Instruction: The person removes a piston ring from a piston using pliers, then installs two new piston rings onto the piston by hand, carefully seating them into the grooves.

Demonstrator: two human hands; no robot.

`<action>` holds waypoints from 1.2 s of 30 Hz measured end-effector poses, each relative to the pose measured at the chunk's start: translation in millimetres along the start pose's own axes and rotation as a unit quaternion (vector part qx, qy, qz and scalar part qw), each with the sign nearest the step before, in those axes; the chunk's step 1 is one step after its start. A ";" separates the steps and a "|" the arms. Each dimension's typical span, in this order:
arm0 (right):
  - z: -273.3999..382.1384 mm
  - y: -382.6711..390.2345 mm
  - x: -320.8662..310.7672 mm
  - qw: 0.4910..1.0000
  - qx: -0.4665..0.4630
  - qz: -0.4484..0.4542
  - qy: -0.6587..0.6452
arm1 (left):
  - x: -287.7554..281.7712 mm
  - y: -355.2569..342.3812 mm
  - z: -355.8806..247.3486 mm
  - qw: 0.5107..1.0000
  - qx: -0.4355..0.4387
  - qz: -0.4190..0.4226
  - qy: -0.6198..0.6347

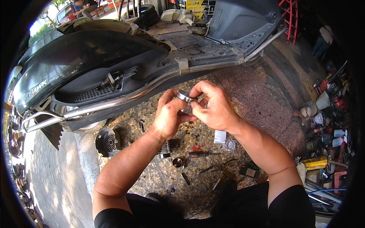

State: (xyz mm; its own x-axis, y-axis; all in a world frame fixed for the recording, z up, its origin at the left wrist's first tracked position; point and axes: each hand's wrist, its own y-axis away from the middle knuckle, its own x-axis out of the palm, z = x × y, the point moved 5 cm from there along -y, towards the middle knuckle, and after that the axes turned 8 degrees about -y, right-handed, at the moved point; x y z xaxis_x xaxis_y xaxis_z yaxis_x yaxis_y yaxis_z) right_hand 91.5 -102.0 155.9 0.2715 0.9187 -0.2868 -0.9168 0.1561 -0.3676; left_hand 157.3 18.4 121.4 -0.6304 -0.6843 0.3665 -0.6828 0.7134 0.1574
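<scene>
Above the stained floor, both my hands are raised together in the middle of the view around a shiny metal piston [184, 96] with grooves round its upper edge. My left hand [167, 116] is closed round its left side, the thumb pressed along it. The thumb and index finger of my right hand [215, 108] pinch its rim from the right. Fingers cover much of its lower part, and I cannot tell whether a ring sits in the grooves. Partly behind my left forearm lies a finned metal cylinder [165, 149].
A black scooter [95, 49] with a chrome side rail stretches across the far side. On the floor lie a black vented cover [107, 142], a screwdriver [203, 154], a small white box [220, 136] and a dark round part [177, 162]. Containers and tools crowd the right edge.
</scene>
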 end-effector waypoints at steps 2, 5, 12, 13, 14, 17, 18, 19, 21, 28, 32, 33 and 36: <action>-2.5 -0.8 -0.3 0.999 0.020 0.016 -0.033 | -1.4 0.7 -0.7 1.000 -0.008 0.005 0.003; -4.9 -2.8 -2.1 0.994 0.045 0.039 -0.089 | -2.6 2.3 -1.5 1.000 -0.007 0.018 -0.021; -1.7 -5.8 -12.5 0.980 0.040 0.058 -0.186 | -1.0 1.9 2.1 0.997 -0.027 0.075 -0.002; -0.1 -5.5 -13.8 0.983 0.033 0.067 -0.170 | -1.0 1.8 2.2 0.997 -0.026 0.075 0.001; 0.7 -5.3 -14.2 0.985 0.032 0.075 -0.154 | -0.7 1.8 2.4 0.997 -0.026 0.076 0.004; 3.9 -4.3 -14.6 0.985 0.027 0.088 -0.143 | 0.7 1.8 2.5 0.997 -0.022 0.074 0.006; 4.7 -3.7 -15.3 0.985 0.030 0.087 -0.146 | 1.1 1.8 2.4 0.997 -0.021 0.074 0.004; 5.4 -3.1 -15.9 0.985 0.033 0.086 -0.149 | 1.2 1.9 2.4 0.997 -0.022 0.071 0.002; 7.5 -3.0 -16.6 0.986 0.022 0.084 -0.141 | 1.1 2.0 2.3 0.997 -0.022 0.069 -0.001; 10.0 -5.9 -17.7 0.991 -0.001 0.080 -0.112 | 2.1 1.4 3.7 0.990 -0.038 0.100 0.087; 12.5 -5.1 -18.9 0.991 -0.004 0.073 -0.114 | 2.0 1.6 5.2 0.993 -0.033 0.097 0.062; 12.7 -4.8 -18.9 0.992 0.000 0.071 -0.105 | 2.4 1.5 5.3 0.994 -0.026 0.093 0.050; 13.9 -4.2 -18.2 0.993 0.000 0.065 -0.099 | 2.7 2.6 3.9 0.995 -0.021 0.088 0.042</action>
State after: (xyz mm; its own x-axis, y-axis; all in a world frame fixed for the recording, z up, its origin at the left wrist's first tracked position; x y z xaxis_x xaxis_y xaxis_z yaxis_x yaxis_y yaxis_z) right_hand 86.3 -114.4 174.9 0.0873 0.9845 -0.1519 -0.9401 0.0309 -0.3396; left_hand 152.4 17.8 119.3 -0.7042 -0.5346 0.4672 -0.5476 0.8278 0.1217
